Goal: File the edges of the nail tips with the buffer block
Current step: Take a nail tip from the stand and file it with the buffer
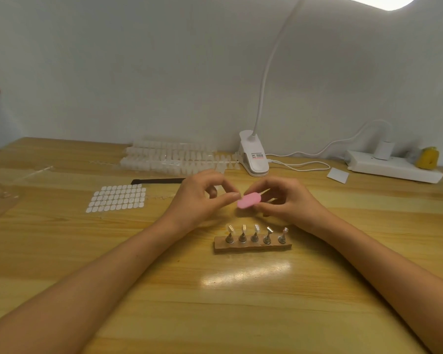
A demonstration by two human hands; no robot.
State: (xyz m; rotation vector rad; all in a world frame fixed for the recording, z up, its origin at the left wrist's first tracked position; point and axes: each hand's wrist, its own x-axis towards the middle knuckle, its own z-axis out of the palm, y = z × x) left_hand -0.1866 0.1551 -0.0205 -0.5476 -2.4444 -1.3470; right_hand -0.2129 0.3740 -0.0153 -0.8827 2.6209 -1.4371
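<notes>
Mid-filing, by the look of it. Gripping the pink buffer block (249, 200) between thumb and fingertips of the right hand (287, 200), raised off the surface (164, 290), just beyond the stand (252, 247). Meeting it from the left with the left hand (202, 198), thumb and forefinger drawn close together at the block's end. Cannot tell whether pinching a nail tip there, anything so small and clear being lost at this range.

Keep the block steady and move the tip, not both at once. Draw the edge along the pink face in short, light strokes one way. Turn the tip a little between strokes so as to round the side evenly. Pinch the tip near its base, leaving the free edge bare. Rest both wrists on the surface, on the near side of the stand, for control. Beware pressing hard: likely to flex so small a piece, or flick it out of the pinch. Take fresh tips from the racks (164, 157) far beyond the stand, to its left.
</notes>
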